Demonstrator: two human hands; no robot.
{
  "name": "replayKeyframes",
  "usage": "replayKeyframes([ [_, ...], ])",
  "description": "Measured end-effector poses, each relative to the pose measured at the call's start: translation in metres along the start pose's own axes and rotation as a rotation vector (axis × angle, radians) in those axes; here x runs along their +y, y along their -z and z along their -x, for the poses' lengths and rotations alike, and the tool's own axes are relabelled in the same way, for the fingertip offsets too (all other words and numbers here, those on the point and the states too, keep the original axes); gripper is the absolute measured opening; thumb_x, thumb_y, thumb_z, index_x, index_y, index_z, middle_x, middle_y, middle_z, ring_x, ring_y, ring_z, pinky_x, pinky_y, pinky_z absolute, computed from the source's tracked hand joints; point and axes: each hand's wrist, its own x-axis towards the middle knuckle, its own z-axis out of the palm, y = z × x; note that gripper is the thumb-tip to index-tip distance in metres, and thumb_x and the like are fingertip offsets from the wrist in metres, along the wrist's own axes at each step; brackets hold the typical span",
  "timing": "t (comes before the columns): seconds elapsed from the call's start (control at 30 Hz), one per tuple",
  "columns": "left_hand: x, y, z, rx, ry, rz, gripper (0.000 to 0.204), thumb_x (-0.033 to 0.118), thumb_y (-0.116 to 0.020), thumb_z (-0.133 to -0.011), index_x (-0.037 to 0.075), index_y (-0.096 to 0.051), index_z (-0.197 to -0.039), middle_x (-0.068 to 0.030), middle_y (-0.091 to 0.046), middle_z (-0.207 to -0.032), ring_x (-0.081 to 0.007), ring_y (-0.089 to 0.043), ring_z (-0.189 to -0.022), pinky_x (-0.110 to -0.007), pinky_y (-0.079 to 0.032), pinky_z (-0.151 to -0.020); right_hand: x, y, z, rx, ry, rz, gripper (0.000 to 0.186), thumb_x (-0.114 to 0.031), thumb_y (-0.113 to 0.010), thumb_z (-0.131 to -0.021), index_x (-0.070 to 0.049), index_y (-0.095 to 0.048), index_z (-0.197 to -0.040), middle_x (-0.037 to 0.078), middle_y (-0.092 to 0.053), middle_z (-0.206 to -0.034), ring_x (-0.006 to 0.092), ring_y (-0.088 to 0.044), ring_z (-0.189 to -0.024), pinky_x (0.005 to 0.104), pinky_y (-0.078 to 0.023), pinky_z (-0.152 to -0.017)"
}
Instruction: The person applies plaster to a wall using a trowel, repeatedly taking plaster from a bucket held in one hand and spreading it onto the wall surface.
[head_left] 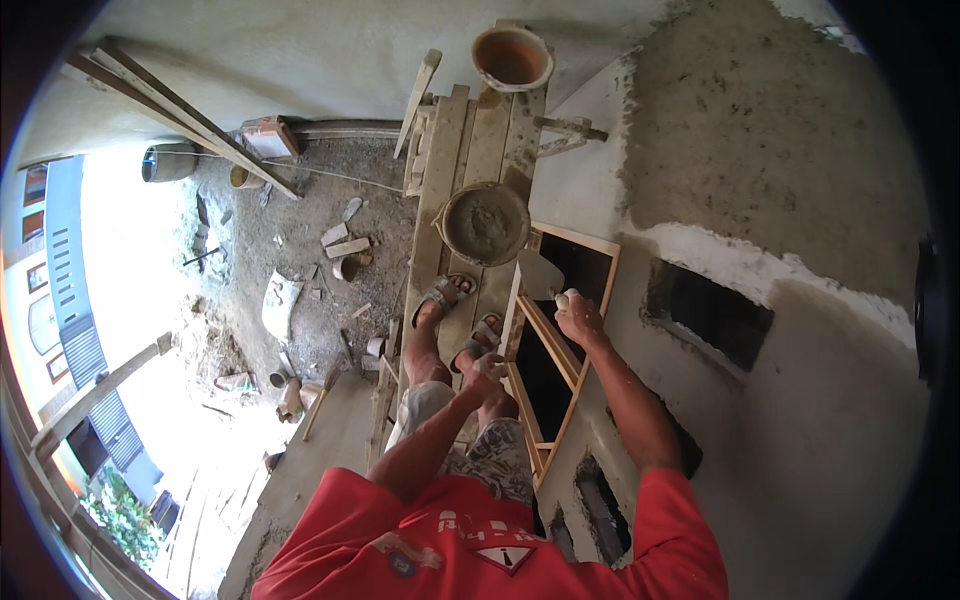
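Observation:
My right hand is closed around the pale handle of a trowel, whose grey blade lies over the upper part of a wooden-framed opening, just below a bucket of grey mortar. My left hand is closed beside the frame's left side, above my leg; what it grips, if anything, I cannot make out. My sandalled feet stand on a narrow plank scaffold along the wall.
An orange-lined bucket sits at the scaffold's far end. Plastered wall with rough openings fills the right. Down left lie rubble, a sack and containers; long boards lean on the far wall. A railing runs at far left.

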Motion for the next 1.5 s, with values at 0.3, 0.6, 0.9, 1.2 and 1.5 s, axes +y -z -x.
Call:
replayKeyframes([
  [0.3, 0.002, 0.021, -0.001, 0.105, 0.209, -0.084, 0.049, 0.029, -0.058, -0.093, -0.004, -0.049, -0.127, -0.0134, -0.060, -0.108, -0.0206, -0.065, -0.093, -0.032, -0.049, -0.081, 0.046, -0.151, -0.248, 0.212, 0.163, 0.308, 0.018, -0.020, -0.060, -0.088, -0.002, -0.063, -0.088, 0.017, -0.067, -0.098, 0.0352, -0.067, -0.091, 0.0430, -0.056, -0.078],
  [0.6, -0.001, 0.026, -0.011, 0.132, 0.127, 0.048, 0.045, 0.028, -0.057, -0.095, -0.005, -0.050, -0.125, -0.0105, -0.062, -0.099, -0.0188, -0.064, -0.091, -0.030, -0.048, -0.082, -0.013, -0.199, -0.325, 0.251, 0.112, -0.047, 0.038, -0.022, -0.064, -0.088, 0.002, -0.057, -0.117, 0.022, -0.066, -0.108, 0.0355, -0.065, -0.101, 0.0428, -0.054, -0.083],
  [0.9, -0.012, 0.026, -0.016, 0.150, 0.167, 0.050, 0.039, 0.026, -0.056, -0.096, -0.003, -0.051, -0.122, -0.0085, -0.062, -0.103, -0.0183, -0.065, -0.095, -0.031, -0.048, -0.083, 0.011, -0.209, -0.287, 0.308, 0.171, -0.120, 0.045, -0.024, -0.062, -0.090, -0.002, -0.054, -0.128, 0.020, -0.068, -0.100, 0.0337, -0.067, -0.094, 0.0411, -0.055, -0.078],
  [1.2, -0.032, 0.047, -0.013, 0.162, 0.066, 0.107, 0.040, 0.021, -0.054, -0.098, 0.002, -0.045, -0.132, -0.0144, -0.060, -0.113, -0.0238, -0.064, -0.098, -0.035, -0.052, -0.087, -0.011, -0.084, -0.154, 0.242, 0.202, -0.251, 0.038, -0.024, -0.060, -0.088, -0.002, -0.055, -0.118, 0.020, -0.067, -0.092, 0.0331, -0.068, -0.086, 0.0407, -0.055, -0.072],
  [1.5, 0.092, -0.002, -0.006, 0.063, -0.173, -0.120, 0.042, 0.018, -0.061, -0.089, -0.004, -0.052, -0.124, -0.0150, -0.065, -0.098, -0.0211, -0.066, -0.081, -0.032, -0.055, -0.065, -0.036, 0.242, 0.175, 0.465, 0.327, -0.211, 0.040, -0.016, -0.071, -0.082, 0.002, -0.051, -0.111, 0.025, -0.064, -0.095, 0.0363, -0.067, -0.090, 0.0442, -0.053, -0.074],
])
